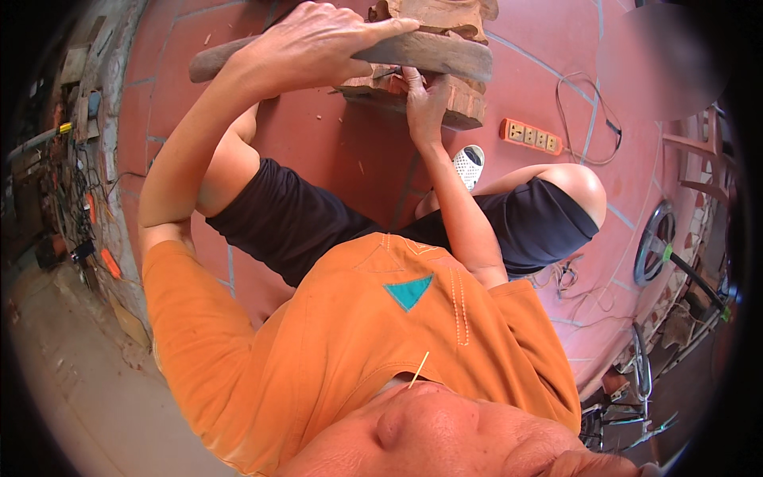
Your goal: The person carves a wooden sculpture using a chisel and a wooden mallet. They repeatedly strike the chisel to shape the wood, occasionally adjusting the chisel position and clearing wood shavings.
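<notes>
My left hand is closed over a long, worn wooden club, its index finger stretched along the top. The club lies nearly level across the picture, its narrower end to the left. Just below the club's wide end, my right hand is closed, thumb up, against a carved wooden block. A small dark thing shows at its fingertips, too hidden to name. More carved wood shows behind the club.
Wood chips lie on the red tiled floor. To the right are an orange power strip, a looped cable, a pink plastic chair and a wheel. A white clog is near the block. Tools clutter the left wall.
</notes>
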{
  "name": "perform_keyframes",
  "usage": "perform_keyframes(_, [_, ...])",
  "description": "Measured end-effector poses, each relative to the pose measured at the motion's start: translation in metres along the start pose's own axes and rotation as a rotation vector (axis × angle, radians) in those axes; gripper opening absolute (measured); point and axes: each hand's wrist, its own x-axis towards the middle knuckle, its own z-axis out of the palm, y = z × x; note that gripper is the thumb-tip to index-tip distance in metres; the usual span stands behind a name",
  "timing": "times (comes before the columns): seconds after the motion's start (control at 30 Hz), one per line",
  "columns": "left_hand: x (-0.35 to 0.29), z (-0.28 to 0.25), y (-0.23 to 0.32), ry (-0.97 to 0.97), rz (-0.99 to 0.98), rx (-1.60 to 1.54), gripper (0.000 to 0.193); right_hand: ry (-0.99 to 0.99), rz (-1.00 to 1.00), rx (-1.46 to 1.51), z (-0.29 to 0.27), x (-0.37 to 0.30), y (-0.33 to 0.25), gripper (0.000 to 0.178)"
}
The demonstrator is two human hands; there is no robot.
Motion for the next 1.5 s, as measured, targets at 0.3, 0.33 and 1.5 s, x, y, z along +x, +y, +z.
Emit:
perform_keyframes(0.3, [-0.015, -0.016, -0.025, 0.341, 0.211, -0.448, 0.078, 0.022, -0.090, 0.044, -0.005, 0.006, -0.001, 0.020])
perform_keyframes(0.33, [-0.014, -0.013, -0.029, 0.395, 0.254, -0.454, 0.077, 0.014, -0.106, 0.033, -0.004, 0.006, 0.000, 0.020])
perform_keyframes(1.5, [-0.002, 0.001, -0.032, 0.136, 0.162, -0.274, 0.078, 0.038, 0.034, 0.036, -0.003, 0.014, -0.004, 0.021])
